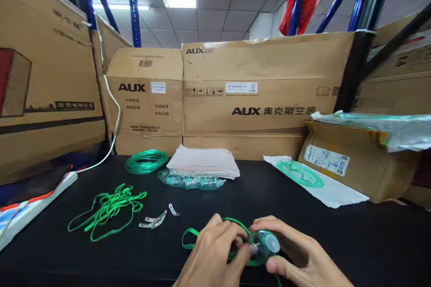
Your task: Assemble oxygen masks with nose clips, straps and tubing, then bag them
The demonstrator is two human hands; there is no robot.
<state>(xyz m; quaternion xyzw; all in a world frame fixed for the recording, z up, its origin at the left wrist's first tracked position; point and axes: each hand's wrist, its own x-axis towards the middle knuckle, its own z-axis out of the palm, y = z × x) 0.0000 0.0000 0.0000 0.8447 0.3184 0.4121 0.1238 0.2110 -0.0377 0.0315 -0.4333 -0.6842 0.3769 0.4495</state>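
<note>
Both my hands meet at the near edge of a black table (336, 233). My right hand (299, 255) grips a clear green mask (267, 244) with a round port on top. My left hand (215, 251) pinches the mask's left side, where a green elastic strap (191, 235) loops out onto the table. To the left lie a pile of loose green straps (111, 208) and small metal clips (155, 221).
Further back are a coil of green tubing (146, 161), a stack of clear bags (204, 161) over bagged connectors (191, 181), and a bagged mask (303, 175). An open carton (357, 161) stands at right. Cardboard boxes (256, 94) wall the back.
</note>
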